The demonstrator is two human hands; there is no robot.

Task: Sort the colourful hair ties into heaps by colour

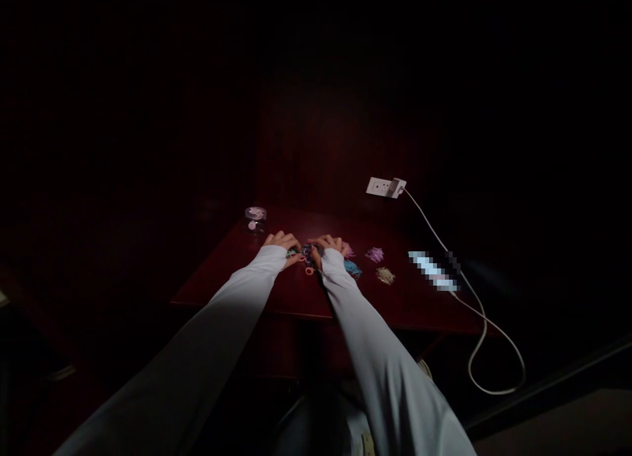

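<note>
Both hands rest low over the dark red table [296, 301], close together around a small pile of dark and coloured bands [307, 252]. My left hand [283, 243] touches the pile's left side, its fingers curved; what they hold, if anything, is too small to tell. From the right, my right hand [328, 247] bends over the same pile, and its fingertips are partly hidden. A pinkish-orange ring [309, 271] lies just in front of the pile. Beside my right hand are a pink bunch [349, 250] and a blue bunch [353, 268] of bands.
A purple bunch [375, 254] and a pale yellow bunch [386, 276] lie farther right. At the back left stands a clear round container [255, 218]. A blurred-out bright device [433, 270] is at the right, with a white cable [481, 304] running to a wall socket [380, 187].
</note>
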